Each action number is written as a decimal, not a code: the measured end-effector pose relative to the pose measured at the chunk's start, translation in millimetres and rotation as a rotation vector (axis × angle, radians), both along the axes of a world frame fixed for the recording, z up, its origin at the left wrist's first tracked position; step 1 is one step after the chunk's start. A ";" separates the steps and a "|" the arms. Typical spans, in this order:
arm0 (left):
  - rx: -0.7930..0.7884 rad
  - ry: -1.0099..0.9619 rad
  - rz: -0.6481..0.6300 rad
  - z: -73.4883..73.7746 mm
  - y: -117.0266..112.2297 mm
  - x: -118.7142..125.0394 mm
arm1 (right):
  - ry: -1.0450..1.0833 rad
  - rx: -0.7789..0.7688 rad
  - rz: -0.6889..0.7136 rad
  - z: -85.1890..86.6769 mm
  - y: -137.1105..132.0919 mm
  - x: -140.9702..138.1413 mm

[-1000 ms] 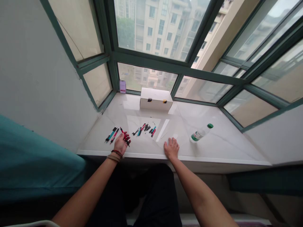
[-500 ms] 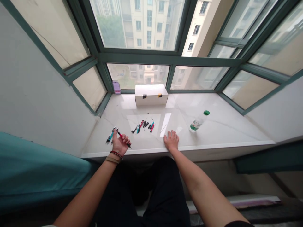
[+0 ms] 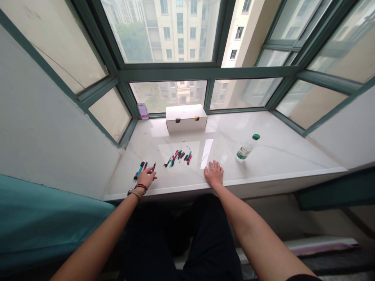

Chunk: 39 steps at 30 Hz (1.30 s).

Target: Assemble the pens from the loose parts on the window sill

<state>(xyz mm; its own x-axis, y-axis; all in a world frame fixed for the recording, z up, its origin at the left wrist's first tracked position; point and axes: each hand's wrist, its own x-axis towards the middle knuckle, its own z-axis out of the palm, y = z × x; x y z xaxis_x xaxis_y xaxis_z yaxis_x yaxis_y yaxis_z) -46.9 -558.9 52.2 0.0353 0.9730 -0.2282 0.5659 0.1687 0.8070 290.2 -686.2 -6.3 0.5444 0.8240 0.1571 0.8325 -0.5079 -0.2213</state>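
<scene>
My left hand (image 3: 147,178) is palm down near the sill's front left edge, its fingers closed around a dark pen (image 3: 154,167) with a reddish end pointing up and away. Just left of it, pens (image 3: 140,168) in black, blue and red lie side by side, partly covered by the hand. My right hand (image 3: 214,173) rests flat on the sill with its fingers spread, holding nothing. Between the hands, farther back, lies a loose pile of pen parts (image 3: 178,155) in black, blue and red, with small bits around it.
A white box (image 3: 186,119) stands at the back against the window frame, with a purple item (image 3: 143,111) to its left. To the right is a clear plastic bottle (image 3: 245,149) with a green cap. A teal curtain (image 3: 47,218) hangs at the left below the white sill (image 3: 281,148).
My left hand has turned from palm up to palm down, and the pen in it now points away from me. The right hand stays in place. The camera view has shifted slightly.
</scene>
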 end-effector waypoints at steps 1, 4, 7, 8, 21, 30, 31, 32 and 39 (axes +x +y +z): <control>0.055 0.150 -0.038 -2.6 7.7 -7.1 | 0.000 0.004 0.002 0.3 -0.1 0.0; 0.170 0.495 -0.053 -2.4 25.1 -23.7 | 0.003 0.006 0.000 1.6 -0.2 -0.2; 0.100 0.653 -0.015 1.3 34.5 -32.1 | 0.007 0.001 -0.002 2.3 0.1 -0.4; 0.077 0.674 -0.014 2.1 37.3 -34.0 | 0.007 0.001 -0.002 2.2 0.3 -0.4; 0.219 0.457 -0.141 32.5 79.8 -38.4 | 0.025 -0.037 -0.010 4.9 1.0 -0.4; 0.315 0.514 -0.592 0.7 46.7 -43.7 | 0.014 -0.017 -0.012 2.9 1.1 -0.4; 0.314 0.516 -0.619 -3.0 43.6 -45.3 | 0.008 -0.011 -0.011 2.3 1.1 -0.3; 0.313 0.519 -0.644 -5.9 41.0 -46.7 | 0.003 -0.007 -0.010 1.8 1.1 -0.4; 0.342 0.533 -0.775 -3.6 36.2 -44.3 | -0.004 -0.025 -0.010 3.5 1.1 -1.3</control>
